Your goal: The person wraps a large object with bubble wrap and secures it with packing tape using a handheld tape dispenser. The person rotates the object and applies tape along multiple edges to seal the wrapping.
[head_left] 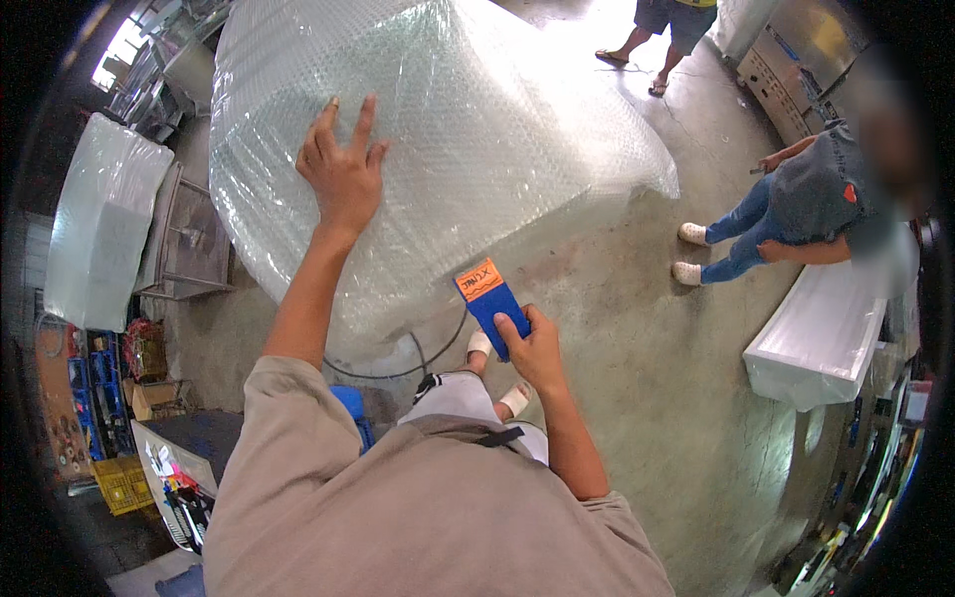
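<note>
With left hand (343, 184) spread, holding nothing, at the wrap (477, 129) ahead; with right hand (533, 353) closed round blue block (495, 318), in head view.
Cannot tell whether pressed on wrap or just above. Could drop block through loose grip, or trip by catching foot (479, 342) in nearby black cable (392, 377).

Bubble wrap (448, 119) gleams translucent white, dotted. Flat block (492, 316): blue, orange band (478, 280) at one end. Wearer's shirt (428, 517): plain grey-brown. Co-worker's jeans (741, 234): blue.
</note>
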`<state>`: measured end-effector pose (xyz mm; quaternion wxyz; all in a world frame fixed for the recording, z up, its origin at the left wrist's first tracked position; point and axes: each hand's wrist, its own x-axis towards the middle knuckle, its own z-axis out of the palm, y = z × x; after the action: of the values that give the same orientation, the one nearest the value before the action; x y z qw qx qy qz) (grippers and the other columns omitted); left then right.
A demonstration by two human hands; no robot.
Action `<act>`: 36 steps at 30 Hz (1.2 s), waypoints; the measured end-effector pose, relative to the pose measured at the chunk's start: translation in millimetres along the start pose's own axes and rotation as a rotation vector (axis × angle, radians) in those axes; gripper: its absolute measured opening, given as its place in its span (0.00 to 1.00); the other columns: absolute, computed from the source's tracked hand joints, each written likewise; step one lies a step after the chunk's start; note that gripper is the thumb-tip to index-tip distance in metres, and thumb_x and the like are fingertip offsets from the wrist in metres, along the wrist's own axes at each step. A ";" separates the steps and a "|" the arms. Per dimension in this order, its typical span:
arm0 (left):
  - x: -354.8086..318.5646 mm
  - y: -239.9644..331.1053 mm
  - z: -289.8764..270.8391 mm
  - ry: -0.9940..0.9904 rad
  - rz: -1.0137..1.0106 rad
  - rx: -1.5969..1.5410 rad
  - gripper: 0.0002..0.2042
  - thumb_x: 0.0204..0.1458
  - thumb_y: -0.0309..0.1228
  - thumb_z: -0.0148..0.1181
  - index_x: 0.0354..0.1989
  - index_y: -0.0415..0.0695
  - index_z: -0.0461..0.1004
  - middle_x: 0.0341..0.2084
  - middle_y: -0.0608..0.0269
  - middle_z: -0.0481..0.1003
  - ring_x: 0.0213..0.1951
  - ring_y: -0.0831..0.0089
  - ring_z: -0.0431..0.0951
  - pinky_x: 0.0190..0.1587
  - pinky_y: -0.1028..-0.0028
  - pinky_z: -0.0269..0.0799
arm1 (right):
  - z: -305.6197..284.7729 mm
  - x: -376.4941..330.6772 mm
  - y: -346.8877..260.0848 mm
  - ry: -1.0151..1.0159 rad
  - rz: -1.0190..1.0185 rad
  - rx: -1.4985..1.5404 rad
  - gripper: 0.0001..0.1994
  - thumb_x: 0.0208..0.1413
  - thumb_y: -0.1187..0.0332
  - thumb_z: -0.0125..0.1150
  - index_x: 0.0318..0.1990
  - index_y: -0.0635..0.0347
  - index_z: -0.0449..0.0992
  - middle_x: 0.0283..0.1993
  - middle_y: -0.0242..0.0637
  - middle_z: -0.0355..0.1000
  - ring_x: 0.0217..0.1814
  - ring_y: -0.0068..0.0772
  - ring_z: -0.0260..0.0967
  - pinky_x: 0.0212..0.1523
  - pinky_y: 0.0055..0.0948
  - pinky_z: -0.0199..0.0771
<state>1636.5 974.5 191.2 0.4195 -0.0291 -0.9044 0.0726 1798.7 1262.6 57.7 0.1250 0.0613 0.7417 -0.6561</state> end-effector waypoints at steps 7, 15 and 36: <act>-69.8 98.1 -67.8 -0.642 0.772 -0.421 0.31 0.61 0.35 0.53 0.72 0.36 0.58 0.74 0.47 0.55 0.76 0.51 0.49 0.77 0.52 0.39 | -1.6 -2.3 49.0 0.008 -0.003 -0.094 0.24 0.57 0.48 0.68 0.33 0.67 0.77 0.24 0.45 0.76 0.26 0.34 0.74 0.28 0.36 0.72; -136.5 85.4 -46.8 -0.559 1.383 0.444 0.33 0.62 0.39 0.47 0.75 0.37 0.54 0.76 0.50 0.53 0.77 0.58 0.48 0.79 0.53 0.34 | -43.4 5.5 3.0 -0.233 -0.067 -0.933 0.28 0.54 0.45 0.68 0.37 0.71 0.79 0.27 0.56 0.77 0.30 0.49 0.80 0.33 0.44 0.77; 67.3 124.0 -31.5 -1.150 -0.492 -1.423 0.10 0.62 0.32 0.62 0.39 0.36 0.82 0.30 0.63 0.80 0.33 0.78 0.77 0.39 0.73 0.74 | -71.5 52.4 -95.3 0.110 -0.412 -0.016 0.17 0.51 0.62 0.78 0.36 0.64 0.77 0.27 0.35 0.77 0.28 0.19 0.72 0.31 0.25 0.74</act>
<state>1616.1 1107.9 242.8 -0.2030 -0.0464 -0.7851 -0.5834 1716.5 1316.9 142.8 -0.0517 -0.0569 0.7494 -0.6576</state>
